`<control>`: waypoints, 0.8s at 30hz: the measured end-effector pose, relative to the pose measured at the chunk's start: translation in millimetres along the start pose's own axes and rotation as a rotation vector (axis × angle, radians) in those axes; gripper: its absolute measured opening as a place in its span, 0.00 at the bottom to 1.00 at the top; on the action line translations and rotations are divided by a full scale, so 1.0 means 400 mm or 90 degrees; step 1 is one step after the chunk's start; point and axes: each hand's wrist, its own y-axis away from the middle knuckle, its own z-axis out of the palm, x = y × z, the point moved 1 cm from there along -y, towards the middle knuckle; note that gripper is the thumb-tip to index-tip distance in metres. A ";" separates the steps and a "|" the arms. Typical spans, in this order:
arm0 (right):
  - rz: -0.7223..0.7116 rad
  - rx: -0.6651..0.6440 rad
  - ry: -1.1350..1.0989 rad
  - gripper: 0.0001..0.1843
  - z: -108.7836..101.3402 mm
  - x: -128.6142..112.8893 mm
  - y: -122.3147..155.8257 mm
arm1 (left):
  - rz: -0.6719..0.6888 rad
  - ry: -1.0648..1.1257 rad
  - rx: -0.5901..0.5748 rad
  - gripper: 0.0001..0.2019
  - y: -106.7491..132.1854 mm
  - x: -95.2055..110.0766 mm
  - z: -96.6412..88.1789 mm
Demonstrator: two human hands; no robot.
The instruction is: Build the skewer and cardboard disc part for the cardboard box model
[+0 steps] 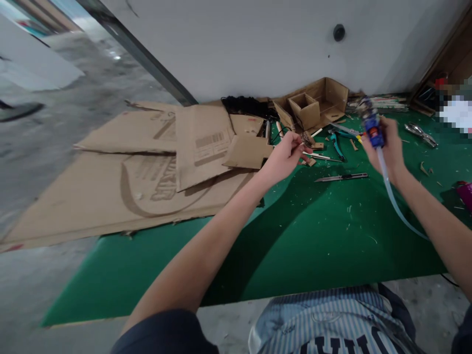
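Note:
My right hand (391,147) is wrapped round a blue hot glue gun (373,130), raised above the table with its nozzle blurred. A long translucent glue stick (391,194) curves out of its rear toward my right forearm. My left hand (287,155) pinches a small brown piece (307,139) with a rough, mottled face; its material I cannot make out. Under those fingers lie small cardboard scraps (317,146) and thin sticks. Between my hands a utility knife (342,177) rests on the green table. Teal-handled pliers (337,147) lie just behind it.
Large flattened cardboard sheets (147,182) cover the left side and overhang the table (302,255). Against the wall stands an open cardboard box structure (332,101), beside a black bundle (247,105). A metal tool (421,134) and a purple object (465,194) lie at right.

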 end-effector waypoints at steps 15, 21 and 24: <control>-0.308 -0.104 -0.061 0.16 0.097 -0.059 0.101 | -0.030 0.083 0.045 0.12 -0.013 -0.040 0.010; -0.259 -0.157 -0.034 0.16 0.103 -0.056 0.105 | -0.045 0.094 0.041 0.12 -0.016 -0.048 0.020; -0.256 -0.173 -0.032 0.14 0.099 -0.063 0.104 | -0.038 0.087 0.042 0.11 -0.017 -0.052 0.020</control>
